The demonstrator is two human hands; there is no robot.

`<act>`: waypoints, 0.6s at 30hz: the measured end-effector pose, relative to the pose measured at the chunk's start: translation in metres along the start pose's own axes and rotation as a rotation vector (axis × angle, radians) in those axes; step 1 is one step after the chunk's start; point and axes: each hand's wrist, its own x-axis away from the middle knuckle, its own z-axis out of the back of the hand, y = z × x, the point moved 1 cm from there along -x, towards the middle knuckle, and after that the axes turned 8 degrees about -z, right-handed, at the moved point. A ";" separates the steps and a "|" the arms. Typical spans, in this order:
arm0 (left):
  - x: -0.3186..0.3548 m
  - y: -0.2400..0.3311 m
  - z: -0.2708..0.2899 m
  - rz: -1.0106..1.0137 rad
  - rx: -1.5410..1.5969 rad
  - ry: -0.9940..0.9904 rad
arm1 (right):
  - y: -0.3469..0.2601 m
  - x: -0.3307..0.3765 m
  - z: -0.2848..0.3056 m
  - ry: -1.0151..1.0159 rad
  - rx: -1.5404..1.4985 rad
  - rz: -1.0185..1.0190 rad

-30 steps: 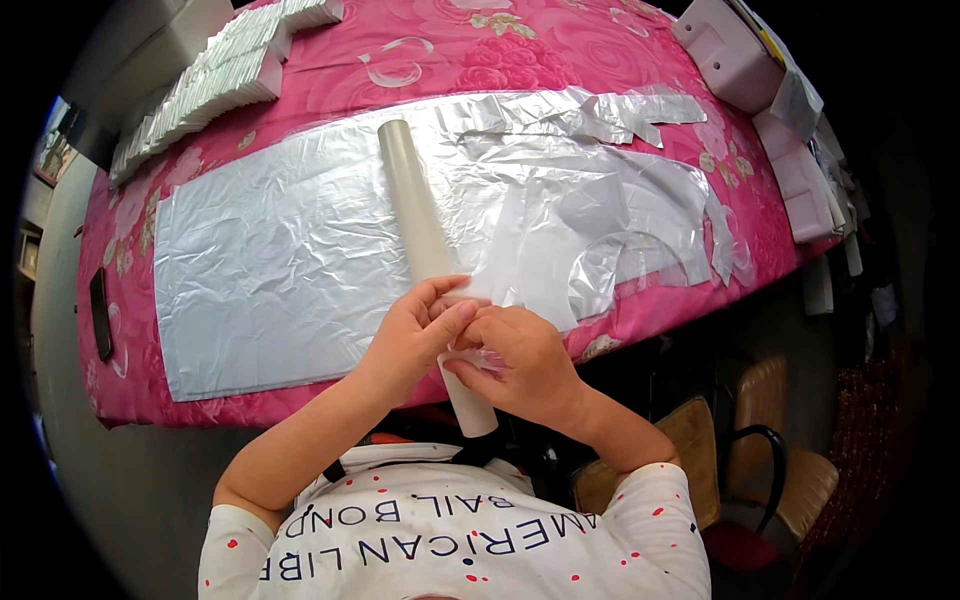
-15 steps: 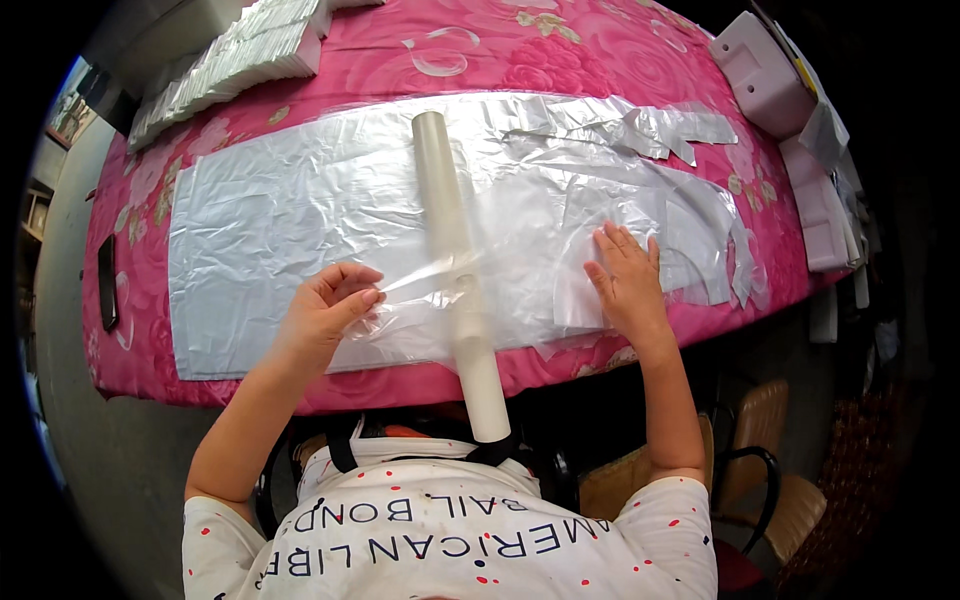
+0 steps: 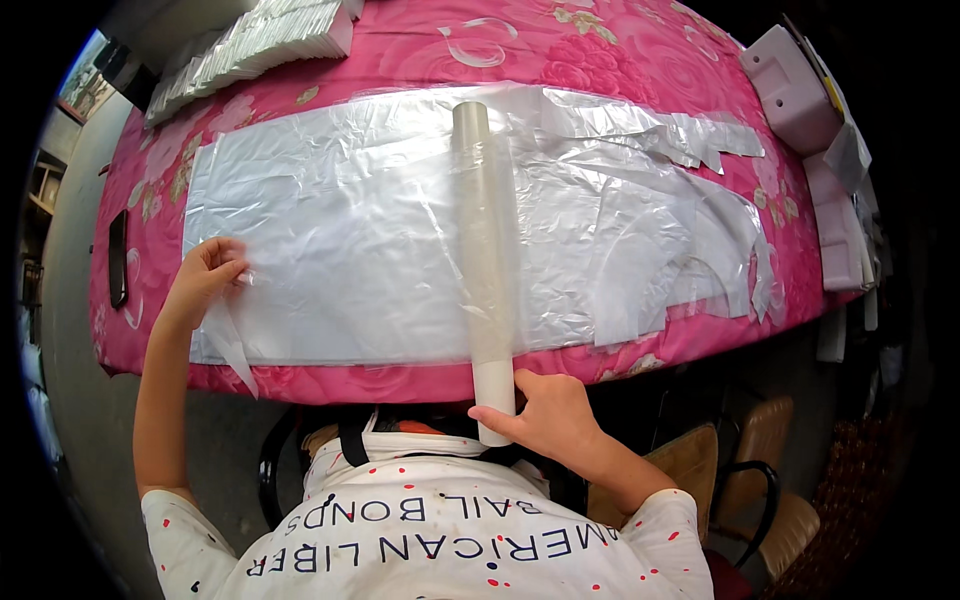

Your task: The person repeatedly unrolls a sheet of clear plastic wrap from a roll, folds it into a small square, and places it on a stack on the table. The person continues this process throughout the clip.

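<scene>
Drew the left hand (image 3: 210, 272) far out to the left since half a second ago, and brought the right hand (image 3: 545, 408) off the crinkled silvery sheets (image 3: 570, 230) to the near end of the roll (image 3: 484, 230). Now pinch thin, clear film (image 3: 229, 338) narrowly between left thumb and fingertips, with a pointed, limp corner hanging below toward the table's near edge. Hold the roll's matte white end in the right hand, thumb across its left side, other fingers partly hidden on its right. See the roll lying lengthwise away from the body across the sheets, a long, smooth cylinder, glossy and yellowish-grey farther up, jutting past the table edge. Note also the pink, rose-patterned tablecloth (image 3: 430, 50) beneath and, at far left, a flat, dark phone (image 3: 118, 260).
</scene>
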 end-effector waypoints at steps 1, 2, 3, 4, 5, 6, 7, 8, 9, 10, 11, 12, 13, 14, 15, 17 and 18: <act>-0.004 -0.001 0.001 -0.037 -0.083 -0.003 | 0.002 -0.001 -0.002 -0.013 -0.083 -0.026; -0.006 0.001 0.003 -0.063 -0.107 0.014 | 0.004 -0.002 -0.002 -0.027 -0.166 -0.052; -0.007 0.004 0.004 -0.090 -0.129 0.030 | 0.007 -0.002 -0.001 -0.040 -0.247 -0.080; -0.009 0.007 0.005 -0.117 -0.152 0.047 | 0.008 -0.001 0.001 -0.036 -0.254 -0.099; -0.010 0.009 0.008 -0.149 -0.264 0.063 | 0.008 0.001 0.004 -0.032 -0.261 -0.117; -0.013 0.011 0.011 -0.182 -0.376 0.077 | 0.008 0.003 0.007 -0.027 -0.269 -0.137; -0.013 0.015 0.013 -0.214 -0.489 0.091 | 0.008 0.003 0.009 -0.023 -0.277 -0.156; -0.008 0.020 0.011 -0.360 -0.753 0.143 | 0.008 0.005 0.009 -0.011 -0.263 -0.155; -0.004 0.032 -0.001 -0.512 -1.009 0.189 | 0.009 0.006 0.009 0.000 -0.240 -0.159; 0.003 0.046 -0.017 -0.661 -1.268 0.237 | 0.009 0.006 0.009 0.007 -0.219 -0.159; 0.010 0.063 -0.038 -0.716 -1.209 0.252 | 0.009 0.007 0.008 0.013 -0.199 -0.158; 0.014 0.081 -0.065 -0.773 -1.149 0.265 | 0.010 0.007 0.008 0.016 -0.203 -0.165; 0.018 0.092 -0.093 -0.817 -1.019 0.214 | 0.011 0.008 0.008 0.023 -0.208 -0.178; 0.026 0.103 -0.122 -0.877 -0.906 0.143 | 0.011 0.007 0.008 0.021 -0.214 -0.176; 0.032 0.109 -0.150 -0.939 -0.793 0.034 | 0.010 0.006 0.007 0.021 -0.214 -0.172; 0.031 0.100 -0.198 -0.974 -0.700 -0.127 | 0.010 0.007 0.008 0.022 -0.213 -0.163; 0.025 0.093 -0.216 -0.948 -0.676 -0.167 | 0.010 0.007 0.008 0.021 -0.214 -0.161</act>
